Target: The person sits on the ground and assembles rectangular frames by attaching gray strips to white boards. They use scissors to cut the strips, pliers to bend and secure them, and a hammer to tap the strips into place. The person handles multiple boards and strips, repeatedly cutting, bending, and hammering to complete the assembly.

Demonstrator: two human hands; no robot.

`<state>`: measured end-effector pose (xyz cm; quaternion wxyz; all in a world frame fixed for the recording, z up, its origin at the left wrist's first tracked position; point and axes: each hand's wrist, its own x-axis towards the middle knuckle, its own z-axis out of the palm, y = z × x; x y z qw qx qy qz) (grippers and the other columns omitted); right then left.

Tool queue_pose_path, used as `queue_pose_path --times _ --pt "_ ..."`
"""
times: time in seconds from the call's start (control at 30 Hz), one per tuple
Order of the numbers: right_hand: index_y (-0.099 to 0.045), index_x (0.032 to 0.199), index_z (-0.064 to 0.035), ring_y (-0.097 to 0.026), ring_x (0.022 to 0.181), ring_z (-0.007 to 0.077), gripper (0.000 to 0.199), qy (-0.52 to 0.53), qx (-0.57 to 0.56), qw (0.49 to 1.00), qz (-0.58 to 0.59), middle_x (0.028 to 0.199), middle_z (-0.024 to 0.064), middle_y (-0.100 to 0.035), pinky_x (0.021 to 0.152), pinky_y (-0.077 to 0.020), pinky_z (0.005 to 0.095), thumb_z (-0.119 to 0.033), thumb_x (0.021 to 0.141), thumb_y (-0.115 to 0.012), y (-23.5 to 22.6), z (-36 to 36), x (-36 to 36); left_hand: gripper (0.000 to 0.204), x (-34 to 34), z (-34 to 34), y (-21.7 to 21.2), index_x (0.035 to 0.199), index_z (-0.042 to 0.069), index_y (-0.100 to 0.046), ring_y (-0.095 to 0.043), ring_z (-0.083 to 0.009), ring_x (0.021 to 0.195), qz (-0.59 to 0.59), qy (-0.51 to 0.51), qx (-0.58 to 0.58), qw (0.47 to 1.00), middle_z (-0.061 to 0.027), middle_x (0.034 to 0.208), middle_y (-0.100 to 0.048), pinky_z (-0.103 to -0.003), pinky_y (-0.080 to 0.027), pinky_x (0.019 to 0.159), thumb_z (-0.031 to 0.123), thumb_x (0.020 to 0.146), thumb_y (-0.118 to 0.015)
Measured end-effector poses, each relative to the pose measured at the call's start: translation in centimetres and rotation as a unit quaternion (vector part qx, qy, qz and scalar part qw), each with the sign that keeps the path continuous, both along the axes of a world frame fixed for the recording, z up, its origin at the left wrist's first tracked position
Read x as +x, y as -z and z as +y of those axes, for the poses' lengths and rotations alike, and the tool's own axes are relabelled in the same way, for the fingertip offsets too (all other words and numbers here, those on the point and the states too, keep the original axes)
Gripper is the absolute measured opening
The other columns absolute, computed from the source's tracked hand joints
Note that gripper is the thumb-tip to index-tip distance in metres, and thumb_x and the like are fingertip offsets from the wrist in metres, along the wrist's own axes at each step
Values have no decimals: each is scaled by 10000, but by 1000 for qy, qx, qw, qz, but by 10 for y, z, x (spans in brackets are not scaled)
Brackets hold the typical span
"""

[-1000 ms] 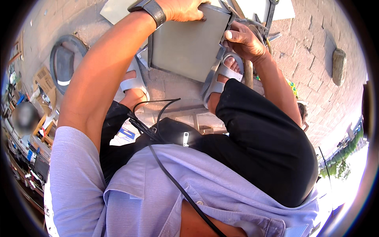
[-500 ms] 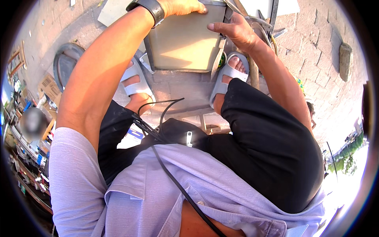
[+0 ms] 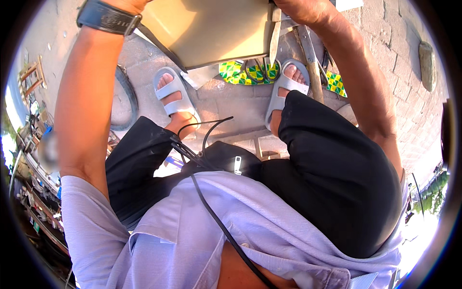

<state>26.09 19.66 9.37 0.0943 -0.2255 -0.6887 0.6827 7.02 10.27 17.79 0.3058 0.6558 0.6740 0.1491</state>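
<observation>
At the top edge of the head view is a flat beige panel (image 3: 211, 33) with dark edging, sunlit in part and cut off by the frame. My left hand (image 3: 127, 5), below a dark wristwatch, is at the panel's upper left; its fingers lie mostly out of view. My right hand (image 3: 303, 9) grips the panel's right side, its fingertips hidden. The panel is held up between both hands. Beneath its lower edge, dark-handled scissors (image 3: 261, 71) rest on a green and yellow patterned sheet (image 3: 233, 73), between my sandalled feet.
A wooden stick (image 3: 312, 72) and metal pieces lie beside my right foot. A dark round rim (image 3: 126, 103) sits left of my left foot. A long stone (image 3: 427, 66) lies on the paving at far right. Cluttered goods fill the far left. A black cable (image 3: 216, 216) hangs over my shirt.
Both hands have moved up and apart, and the panel has risen with them, looking larger. The patterned sheet and scissors beneath it have come into sight.
</observation>
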Motion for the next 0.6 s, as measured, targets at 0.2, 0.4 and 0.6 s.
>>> queue_pose_path --times 0.2,0.4,0.6 --pt "-698 1131 9 -680 877 185 292 -26 117 991 65 963 112 -757 816 -547 362 -73 852 -678 -8 15 -21 203 -24 -1 2 1042 -13 -718 -572 -87 809 -76 -15 -30 997 18 848 -670 -302 -504 765 136 905 -725" --pt "-689 1124 5 -678 878 194 303 -60 143 979 130 964 142 -747 814 -542 367 -64 829 -672 20 11 -22 212 -3 -25 7 1083 -1 -716 -569 -87 882 -84 -68 -26 994 17 922 -668 -290 -497 814 109 902 -698" --pt "-670 1152 13 -701 902 265 363 -41 236 965 104 992 189 -745 823 -543 414 -123 819 -720 12 23 -36 219 -9 -21 -2 1060 -27 -700 -583 -98 836 47 -89 -4 995 -47 851 -669 -320 -513 777 115 893 -695"
